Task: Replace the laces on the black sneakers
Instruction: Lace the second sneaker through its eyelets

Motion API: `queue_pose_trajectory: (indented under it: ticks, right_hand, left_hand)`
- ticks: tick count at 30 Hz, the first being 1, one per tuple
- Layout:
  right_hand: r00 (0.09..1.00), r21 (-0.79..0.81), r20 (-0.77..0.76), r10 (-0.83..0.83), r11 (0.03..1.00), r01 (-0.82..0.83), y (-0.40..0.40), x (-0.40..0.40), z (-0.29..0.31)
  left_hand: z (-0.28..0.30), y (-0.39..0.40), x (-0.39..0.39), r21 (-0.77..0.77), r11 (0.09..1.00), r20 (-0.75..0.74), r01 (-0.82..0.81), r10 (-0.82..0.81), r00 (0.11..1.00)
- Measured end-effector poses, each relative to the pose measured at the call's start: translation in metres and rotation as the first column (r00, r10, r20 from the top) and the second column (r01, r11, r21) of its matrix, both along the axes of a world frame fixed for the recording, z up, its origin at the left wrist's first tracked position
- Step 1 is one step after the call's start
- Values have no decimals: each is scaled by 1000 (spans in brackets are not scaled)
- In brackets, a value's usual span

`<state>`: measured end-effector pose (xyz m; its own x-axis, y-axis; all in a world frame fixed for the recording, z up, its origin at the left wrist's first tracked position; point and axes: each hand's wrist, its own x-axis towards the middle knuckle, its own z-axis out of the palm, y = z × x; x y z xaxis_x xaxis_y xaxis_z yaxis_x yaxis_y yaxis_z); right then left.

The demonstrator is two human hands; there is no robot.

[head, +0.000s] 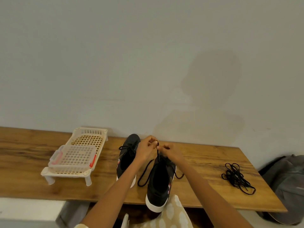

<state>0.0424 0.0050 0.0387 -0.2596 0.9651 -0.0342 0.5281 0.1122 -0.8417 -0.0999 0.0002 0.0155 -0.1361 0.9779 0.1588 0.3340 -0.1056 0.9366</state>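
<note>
Wooden bench [49, 150] | both hands [144, 148] pinch lace [157, 152] | sneaker [160, 183] overhangs edge

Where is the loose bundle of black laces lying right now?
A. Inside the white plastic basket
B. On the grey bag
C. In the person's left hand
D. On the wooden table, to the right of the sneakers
D: the loose bundle of black laces lies on the bare wooden table, right of both sneakers and apart from the hands.

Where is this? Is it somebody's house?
Probably a home, maybe an entryway: a wooden bench against a plain wall, a plastic shoe rack, and a grey backpack on the floor.
</note>
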Motion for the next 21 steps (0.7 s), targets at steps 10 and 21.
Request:
queue_pose_trajectory:
  ticks: [10, 21]
  right_hand:
    - [810, 202, -583, 68, 977, 63, -5, -12, 162]
    - [741, 58, -670, -42, 992, 109, -22, 13, 131]
  left_hand:
    - [-5, -19, 17, -316, 908, -164, 276, -339, 927]
    - [39, -25, -7, -90, 990, 161, -104, 117, 980]
